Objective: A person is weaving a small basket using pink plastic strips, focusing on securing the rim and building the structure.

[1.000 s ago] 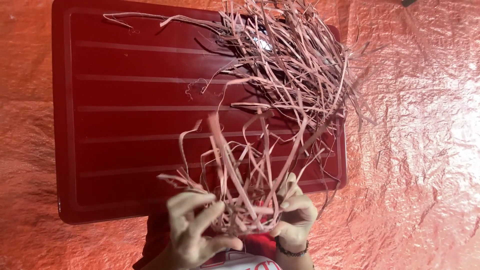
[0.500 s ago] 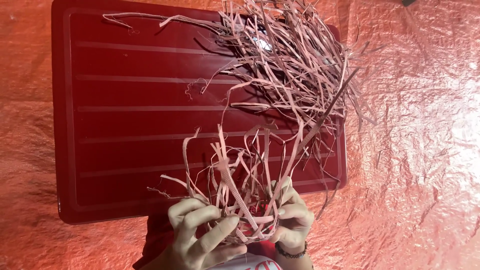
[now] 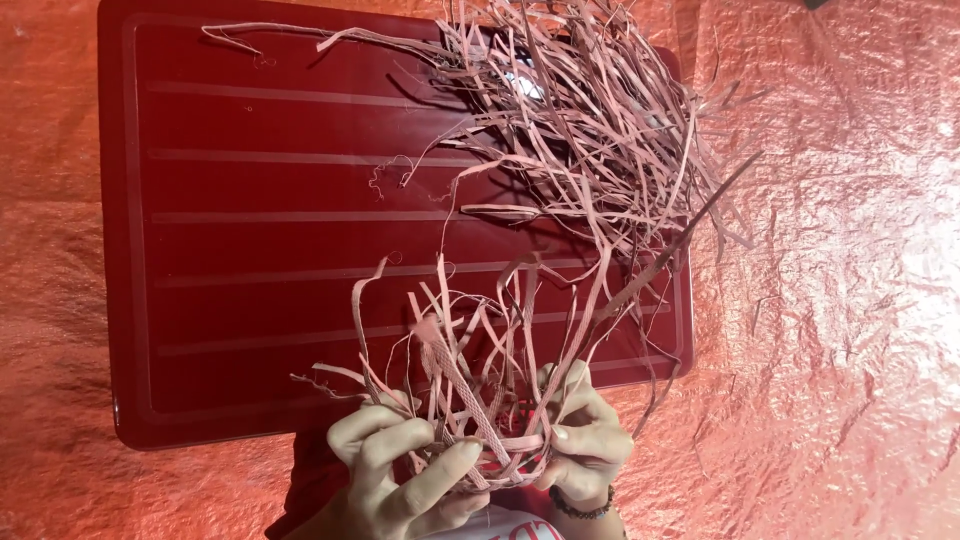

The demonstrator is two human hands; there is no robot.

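Hands clutching pink strips

Craft workspace, tarp, strips (piled)

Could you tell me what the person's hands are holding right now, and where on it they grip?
Both the left hand and the right hand pinch a bunch of pink strips at its near, lower ends.
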